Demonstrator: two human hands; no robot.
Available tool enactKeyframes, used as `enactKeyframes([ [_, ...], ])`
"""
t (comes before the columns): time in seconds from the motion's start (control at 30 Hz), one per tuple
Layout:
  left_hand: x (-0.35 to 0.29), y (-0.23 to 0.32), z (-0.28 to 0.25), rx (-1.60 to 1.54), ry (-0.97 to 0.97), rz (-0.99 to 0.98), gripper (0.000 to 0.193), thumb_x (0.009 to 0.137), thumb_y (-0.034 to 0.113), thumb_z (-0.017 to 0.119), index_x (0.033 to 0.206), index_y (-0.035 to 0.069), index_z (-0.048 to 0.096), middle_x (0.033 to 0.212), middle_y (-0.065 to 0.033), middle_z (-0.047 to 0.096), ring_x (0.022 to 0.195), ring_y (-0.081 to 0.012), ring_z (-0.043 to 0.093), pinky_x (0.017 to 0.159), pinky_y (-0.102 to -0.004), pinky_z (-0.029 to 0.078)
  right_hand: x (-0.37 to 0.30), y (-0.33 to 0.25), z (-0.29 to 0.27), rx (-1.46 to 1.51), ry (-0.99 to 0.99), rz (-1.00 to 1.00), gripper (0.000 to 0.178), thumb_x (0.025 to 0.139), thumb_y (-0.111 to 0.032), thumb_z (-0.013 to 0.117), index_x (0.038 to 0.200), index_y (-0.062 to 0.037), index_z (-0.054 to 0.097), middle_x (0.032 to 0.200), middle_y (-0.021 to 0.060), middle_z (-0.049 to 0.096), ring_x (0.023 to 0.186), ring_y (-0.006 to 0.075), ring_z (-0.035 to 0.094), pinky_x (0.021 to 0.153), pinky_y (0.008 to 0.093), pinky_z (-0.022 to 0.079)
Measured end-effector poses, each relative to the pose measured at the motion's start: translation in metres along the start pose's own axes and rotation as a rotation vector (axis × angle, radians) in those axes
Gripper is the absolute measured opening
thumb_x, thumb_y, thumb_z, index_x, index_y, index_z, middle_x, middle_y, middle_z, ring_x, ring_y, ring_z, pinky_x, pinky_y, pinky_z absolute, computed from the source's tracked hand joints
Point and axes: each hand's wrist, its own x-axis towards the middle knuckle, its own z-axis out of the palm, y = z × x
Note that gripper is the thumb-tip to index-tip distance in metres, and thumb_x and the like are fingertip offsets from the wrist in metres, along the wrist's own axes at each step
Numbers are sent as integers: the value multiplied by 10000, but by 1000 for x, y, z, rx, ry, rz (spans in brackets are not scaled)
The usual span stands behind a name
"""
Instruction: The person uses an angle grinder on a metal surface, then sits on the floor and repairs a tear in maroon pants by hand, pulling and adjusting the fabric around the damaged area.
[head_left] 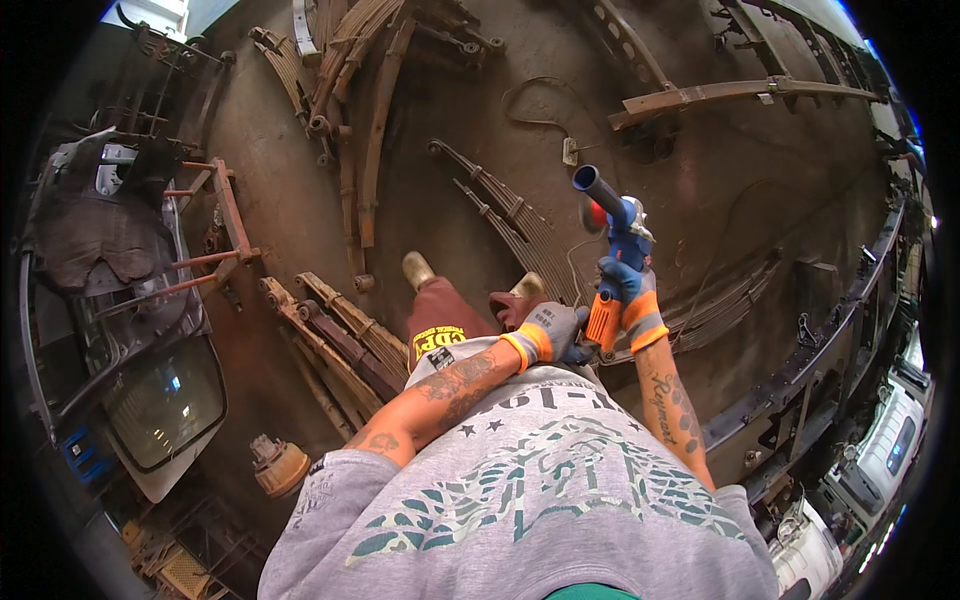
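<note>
A blue power tool that looks like an angle grinder (628,240) is held upright in front of my body. A hollow blue tube-like handle sticks out at its head, beside a red round part. My right hand (622,280), in a grey-blue and orange work glove, wraps round its body. Lower down, my left hand (552,330), gloved alike, is closed at the tool's orange rear end; its fingertips are partly hidden. Just beyond lies a stack of steel leaf springs (505,215) on the floor, near my boots (418,268).
More leaf springs (375,130) are heaped ahead to the left, others (335,335) beside my legs. A cord with a socket box (570,151) crosses the brown floor. Left are a rusty frame (230,205) and a vehicle door (165,410); right runs a long dark chassis rail (800,370).
</note>
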Motion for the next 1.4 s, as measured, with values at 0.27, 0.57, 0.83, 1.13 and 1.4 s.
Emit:
enactKeyframes([
  [0.27,-9,44,-47,-16,-57,173,494,883,486,722,1139,74,629,837,-181,717,814,-426,699,736,-516,530,-50,-18,-19,210,131,-199,225,810,-126,813,968,-58,669,773,28,645,579,184,631,548,311,533],
  [0.57,-68,-46,-26,-794,-11,-47,625,1022,448,638,1464,21,524,1340,-131,660,1212,-207,630,1033,-342,505,-114,-8,-10,604,169,-374,229,839,-178,811,960,-39,675,755,65,646,552,179,612,557,327,541],
  [0.83,-63,94,-76,-422,-714,-31,502,939,393,745,1260,23,634,1029,-72,699,857,-134,655,747,-274,529,-217,21,35,535,395,-544,220,810,-164,819,930,-34,689,756,68,683,561,159,633,518,282,529],
  [1.13,-90,96,-64,-833,-856,4,318,866,168,785,1118,-10,708,1010,-101,762,892,-201,734,825,-337,588,-255,43,57,579,536,-593,205,800,-192,846,884,-102,682,742,-14,634,587,111,592,525,259,489],
  [1.4,-73,109,-59,-800,-742,32,288,856,132,765,1090,-14,685,931,-103,737,821,-236,729,771,-375,598,-243,45,23,255,470,-611,635,750,-405,887,1192,-9,662,1041,99,708,879,176,648,793,387,574],
])
